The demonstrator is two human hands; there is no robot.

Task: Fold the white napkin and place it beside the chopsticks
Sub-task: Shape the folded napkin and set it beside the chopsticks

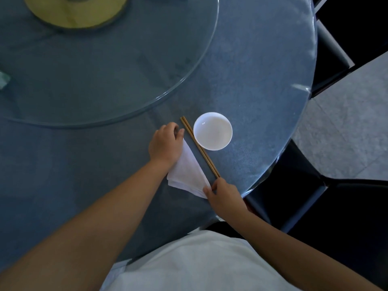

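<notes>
- In the head view we look down on a round bench [262, 85] with a bluish, glass-covered top, and on it a large glass turntable [105, 70] fills the far left.
- We see the white napkin [186, 173] lying flat on the bench, folded into a layered triangle, its narrow tip pointing far and its wide, stacked edge near.
- Just to the right of the napkin lie the wooden chopsticks [199, 147], a pair side by side, running diagonally from far left to near right; the napkin's long right edge runs alongside them with a thin strip of bench between.
- Right of the chopsticks stands a small white bowl [212, 131], upright; its left rim meets or overlaps the chopsticks from this angle, and we cannot tell if they touch.
- Our left hand [165, 143] rests palm-down over the far tip of the napkin, its fingers [180, 134] curled and held close together, pressing the cloth to the bench just beside the chopsticks' far end.
- Our right hand [225, 196] is at the napkin's near right corner, thumb and forefinger pinching that corner, close to the chopsticks' near tips.
- At the far left a yellow-green round base [73, 15] shows through the turntable.
- Dark chairs [304, 196] stand off the bench's right edge, and a white shirt [199, 263] fills the near bottom.
</notes>
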